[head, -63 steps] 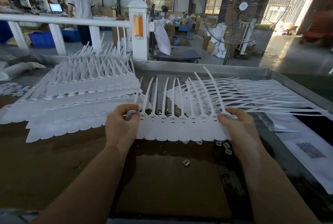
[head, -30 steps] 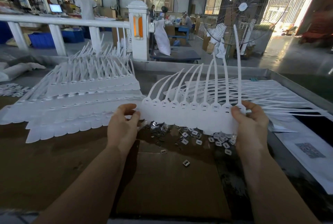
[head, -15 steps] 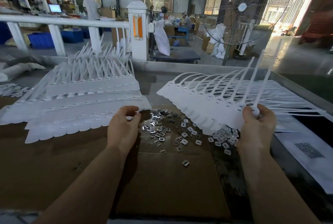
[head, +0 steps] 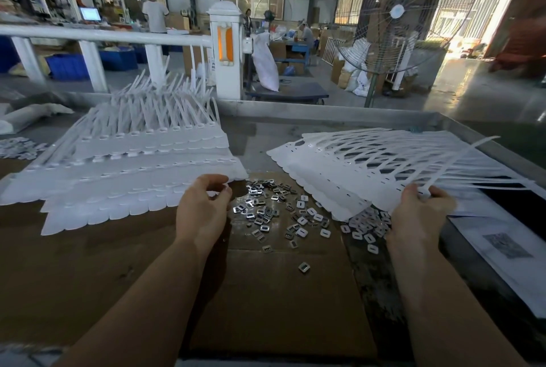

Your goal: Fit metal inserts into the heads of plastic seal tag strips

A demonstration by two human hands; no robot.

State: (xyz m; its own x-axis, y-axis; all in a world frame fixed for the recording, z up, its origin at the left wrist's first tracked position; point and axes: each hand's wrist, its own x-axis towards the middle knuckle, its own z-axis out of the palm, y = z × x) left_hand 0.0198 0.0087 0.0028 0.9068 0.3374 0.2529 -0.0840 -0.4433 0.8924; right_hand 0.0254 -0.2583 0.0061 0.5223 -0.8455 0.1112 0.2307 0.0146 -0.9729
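Note:
My right hand (head: 419, 213) grips the near end of a white sheet of joined seal tag strips (head: 339, 177), which lies low over the right-hand pile of strips (head: 428, 159), tails pointing right. My left hand (head: 204, 207) hovers with loosely curled fingers, holding nothing, at the near corner of the left stack of strips (head: 133, 171). Between the hands, a scatter of small metal inserts (head: 277, 207) lies on brown cardboard (head: 280, 292); one insert (head: 303, 267) lies apart, nearer me.
The work tray's metal rim (head: 472, 136) runs along the back and right. Printed paper sheets (head: 502, 248) lie at the right. More small parts (head: 17, 146) sit at far left. A white railing (head: 103, 37), a standing fan (head: 396, 12) and people are beyond.
Both hands lifted the sheet of strips off the inserts; my left hand let go, and my right hand swung the sheet to the right and lowered it onto the right pile.

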